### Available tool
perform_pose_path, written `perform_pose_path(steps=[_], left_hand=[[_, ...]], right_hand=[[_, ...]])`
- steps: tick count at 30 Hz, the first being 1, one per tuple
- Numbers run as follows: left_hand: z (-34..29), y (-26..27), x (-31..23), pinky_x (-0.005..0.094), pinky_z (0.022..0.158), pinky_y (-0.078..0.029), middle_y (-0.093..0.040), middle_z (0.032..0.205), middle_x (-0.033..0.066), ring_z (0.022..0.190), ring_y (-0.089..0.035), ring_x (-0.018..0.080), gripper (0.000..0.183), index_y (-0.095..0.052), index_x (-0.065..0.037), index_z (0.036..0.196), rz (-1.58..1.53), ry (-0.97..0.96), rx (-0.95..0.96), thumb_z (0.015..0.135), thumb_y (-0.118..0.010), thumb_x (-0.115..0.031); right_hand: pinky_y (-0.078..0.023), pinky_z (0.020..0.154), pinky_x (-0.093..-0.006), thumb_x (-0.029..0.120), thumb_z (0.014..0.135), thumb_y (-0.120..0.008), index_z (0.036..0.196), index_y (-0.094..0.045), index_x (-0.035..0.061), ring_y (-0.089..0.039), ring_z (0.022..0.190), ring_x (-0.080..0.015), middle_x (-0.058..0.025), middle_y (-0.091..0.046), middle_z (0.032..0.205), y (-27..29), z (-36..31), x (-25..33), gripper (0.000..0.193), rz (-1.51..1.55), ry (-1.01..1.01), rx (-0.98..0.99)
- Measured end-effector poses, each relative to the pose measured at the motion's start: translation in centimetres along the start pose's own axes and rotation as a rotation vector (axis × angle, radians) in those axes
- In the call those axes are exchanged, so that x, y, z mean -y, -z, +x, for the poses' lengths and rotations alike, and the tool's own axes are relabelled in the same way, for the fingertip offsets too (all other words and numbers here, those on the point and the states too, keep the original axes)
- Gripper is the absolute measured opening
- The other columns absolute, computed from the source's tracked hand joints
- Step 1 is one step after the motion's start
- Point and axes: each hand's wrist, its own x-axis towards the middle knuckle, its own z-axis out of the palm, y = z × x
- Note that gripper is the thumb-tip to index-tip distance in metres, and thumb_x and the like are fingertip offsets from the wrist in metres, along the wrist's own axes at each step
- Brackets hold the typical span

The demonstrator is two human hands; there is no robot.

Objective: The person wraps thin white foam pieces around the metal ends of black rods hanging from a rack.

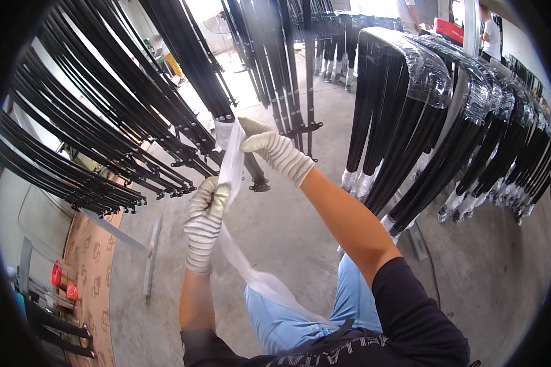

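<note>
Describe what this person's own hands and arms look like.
The left hand and right hand wear off-white gloves with plain fingers and thin, darker stripes running around towards the cuffs. The sleeves are short and dark, leaving the forearms bare.

Cannot see the stretch of white strip (232, 162) inside the curled left grip (207, 205), nor trace the lower end beyond the lap of the blue jeans (266, 315). Cannot tell exactly where the right grip (269, 145) meets the strip. Cannot see the tip of the black bar (196, 67) under the wrapping, nor the top, cut off by the upper edge. Cannot make out the far person's (491, 40) blurred head.
</note>
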Motion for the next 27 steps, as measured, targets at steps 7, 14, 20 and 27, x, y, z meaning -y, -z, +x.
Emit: perform_pose_path(steps=[7,14,20,27], left_hand=[[4.6,0.1,3.6,0.0303,0.062,-0.046,-0.058,0.079,0.0102,0.066,-0.056,0.0212,0.016,-0.055,-0.006,0.09,0.674,-0.378,-0.227,0.079,-0.044,-0.002],[4.9,-0.9,3.4,0.0205,0.048,-0.039,-0.048,0.058,-0.0024,0.05,-0.047,0.0083,0.025,-0.057,-0.01,0.098,0.328,-0.553,-0.026,0.074,-0.056,-0.003],[3.3,-2.0,2.3,0.018,0.054,-0.039,-0.056,0.067,-0.002,0.058,-0.047,0.0032,0.021,-0.061,-0.008,0.089,-0.16,-0.28,-0.038,0.072,-0.067,-0.019],[5.7,-2.3,0.5,0.0236,0.056,-0.044,-0.06,0.071,0.0023,0.063,-0.055,0.0099,0.021,-0.057,-0.004,0.091,0.159,-0.171,0.089,0.079,-0.059,-0.021]], right_hand=[[-0.045,0.074,-0.0247,0.029,0.081,-0.053,0.099,-0.054,0.0047,-0.057,0.08,-0.0129,-0.0043,-0.06,0.09,-1.4,-1.4,1.5,0.031,0.249,-0.078,-0.182],[-0.049,0.057,-0.0225,0.047,0.077,-0.055,0.091,-0.055,0.002,-0.059,0.065,-0.0116,-0.0067,-0.059,0.076,-0.9,-3.6,2.2,0.047,0.083,-0.136,-0.373],[-0.052,0.057,-0.0295,0.049,0.072,-0.059,0.108,-0.048,0.0037,-0.059,0.074,-0.0173,-0.0096,-0.058,0.091,0.5,-4.8,2.4,0.059,0.122,-0.24,-0.214],[-0.05,0.048,-0.0276,0.032,0.073,-0.061,0.091,-0.057,0.0061,-0.059,0.062,-0.0164,-0.0075,-0.06,0.073,-0.2,-5.0,2.5,0.032,0.082,-0.249,-0.259]])
